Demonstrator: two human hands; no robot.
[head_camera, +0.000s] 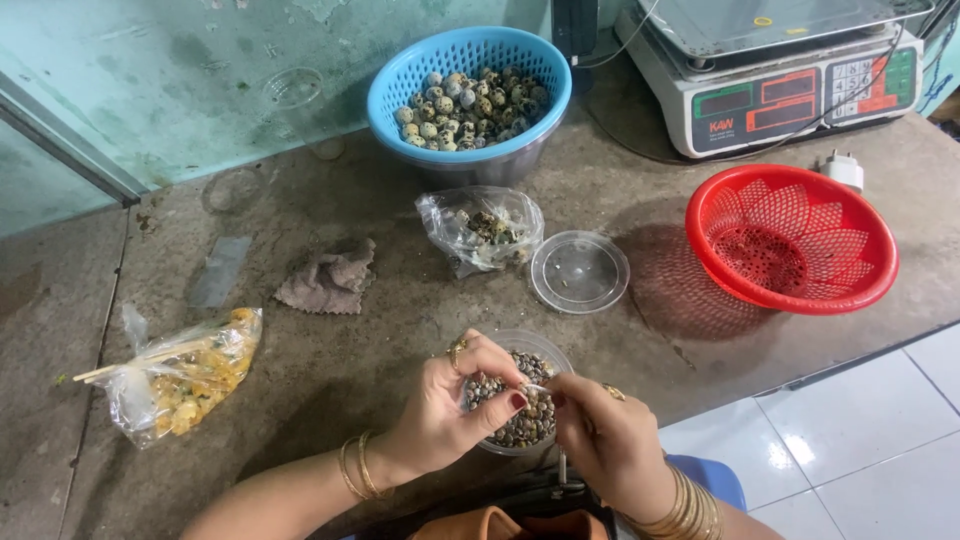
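Note:
My left hand (455, 405) and my right hand (605, 435) meet over a clear plastic cup (545, 350) full of speckled shell bits at the counter's near edge. Between the fingertips of both hands sits a small quail egg (532, 390), pale where its shell is off. A blue basket (468, 60) heaped with speckled quail eggs (470, 100) stands at the back. In front of it lie a clear plastic bag (480, 230) with a few eggs and a round clear lid (580, 272).
An empty red basket (795, 238) sits at the right, behind it a digital scale (790, 80) and a white plug (842, 170). A grey rag (330, 280) lies mid-counter. A bag of yellow food with sticks (180, 375) lies at left. White floor tiles (850, 440) show lower right.

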